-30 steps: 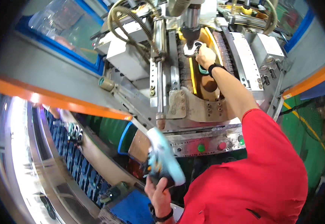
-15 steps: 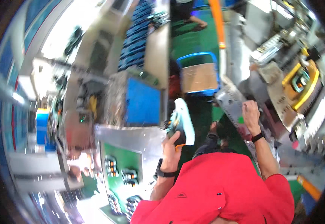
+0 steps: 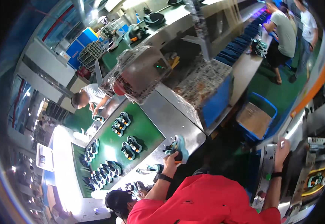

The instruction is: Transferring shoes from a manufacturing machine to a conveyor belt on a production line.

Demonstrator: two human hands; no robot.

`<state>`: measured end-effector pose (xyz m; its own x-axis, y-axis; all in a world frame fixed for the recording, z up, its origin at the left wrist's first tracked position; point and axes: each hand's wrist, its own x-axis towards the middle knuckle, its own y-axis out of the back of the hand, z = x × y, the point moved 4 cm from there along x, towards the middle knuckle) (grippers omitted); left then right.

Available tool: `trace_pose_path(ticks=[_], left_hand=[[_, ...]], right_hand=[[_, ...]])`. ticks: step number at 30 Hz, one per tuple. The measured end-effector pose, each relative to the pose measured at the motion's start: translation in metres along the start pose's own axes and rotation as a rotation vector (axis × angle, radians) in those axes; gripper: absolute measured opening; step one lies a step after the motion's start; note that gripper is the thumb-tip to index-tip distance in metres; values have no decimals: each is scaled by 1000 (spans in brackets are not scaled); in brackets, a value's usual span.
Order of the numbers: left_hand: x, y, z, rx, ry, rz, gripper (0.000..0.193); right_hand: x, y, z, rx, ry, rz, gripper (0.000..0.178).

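We wear a red, short-sleeved shirt (image 3: pixel 203 201) with small dark marks (image 3: pixel 188 202); a black band (image 3: pixel 165 177) sits behind our bare left hand (image 3: pixel 171 161), a dark strap (image 3: pixel 277 174) behind our bare right hand (image 3: pixel 281 150).

Person in a red shirt (image 3: pixel 207 201) from where I stand, left hand (image 3: pixel 171 162) gripping a sneaker (image 3: pixel 184 151) with a pale teal sole, right hand (image 3: pixel 282 152) near a metal machine panel (image 3: pixel 270 153), more sneakers (image 3: pixel 105 173) grouped on the green worktop (image 3: pixel 142 122).

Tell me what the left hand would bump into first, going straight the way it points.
With the shoe it holds leading, the left hand would probably meet the box with the blue side, beyond the metal tabletop; depth is unclear.
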<state>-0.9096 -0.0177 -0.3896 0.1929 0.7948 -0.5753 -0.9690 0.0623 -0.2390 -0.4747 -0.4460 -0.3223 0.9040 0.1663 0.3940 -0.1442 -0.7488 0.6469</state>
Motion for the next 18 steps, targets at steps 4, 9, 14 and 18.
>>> trace_pose_path(ticks=[4, 9, 14, 18], left_hand=[[80, 53, 41, 60, -108, 320, 36], [186, 138, 85, 172, -298, 409, 28], [263, 179, 117, 615, -479, 688, 57], [283, 222, 100, 821, -301, 823, 75]], right_hand=[[128, -22, -200, 241, 315, -59, 17], [243, -103, -444, 494, 598, -339, 27], [348, -220, -638, 214, 632, -550, 49], [395, -400, -762, 112, 608, -743, 81]])
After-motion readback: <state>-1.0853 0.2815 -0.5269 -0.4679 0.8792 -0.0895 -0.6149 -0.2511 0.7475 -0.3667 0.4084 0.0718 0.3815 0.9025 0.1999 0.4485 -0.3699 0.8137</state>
